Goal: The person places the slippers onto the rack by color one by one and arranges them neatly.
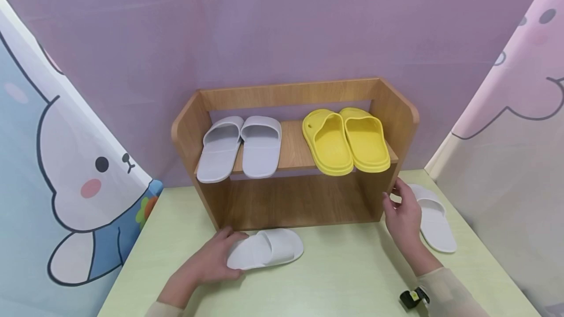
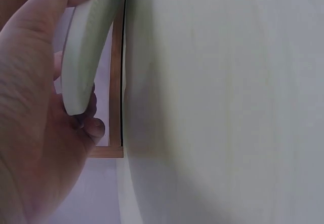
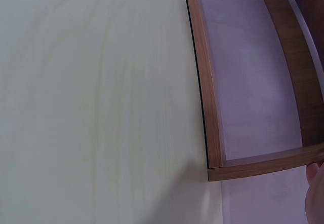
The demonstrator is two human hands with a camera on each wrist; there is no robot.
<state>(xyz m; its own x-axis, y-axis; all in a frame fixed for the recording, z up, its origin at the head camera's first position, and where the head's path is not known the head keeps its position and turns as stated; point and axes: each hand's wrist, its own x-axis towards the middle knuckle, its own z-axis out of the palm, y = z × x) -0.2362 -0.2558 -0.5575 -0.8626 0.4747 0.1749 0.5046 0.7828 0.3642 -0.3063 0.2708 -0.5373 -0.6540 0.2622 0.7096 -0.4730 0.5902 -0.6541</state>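
Note:
My left hand (image 1: 216, 258) grips a white slipper (image 1: 282, 247) by one end, thumb at the near edge and fingers at the far side. In the left wrist view the slipper's sole (image 2: 83, 67) stands between thumb and fingers. My right hand (image 1: 404, 216) is at the outer right side of the wooden shoe rack (image 1: 291, 219), its fingers bent lightly. The right wrist view shows only a fingertip (image 3: 313, 172) touching the side panel (image 3: 268, 167). The other white slipper (image 1: 436, 224) lies to the right of that hand.
On the rack's upper shelf sit a pair of grey slippers (image 1: 261, 153) at left and yellow clogs (image 1: 332, 148) at right. The rack stands on a pale green table (image 1: 335, 278). A purple backdrop (image 1: 286, 23) hangs behind, with cartoon-printed cloths on both sides.

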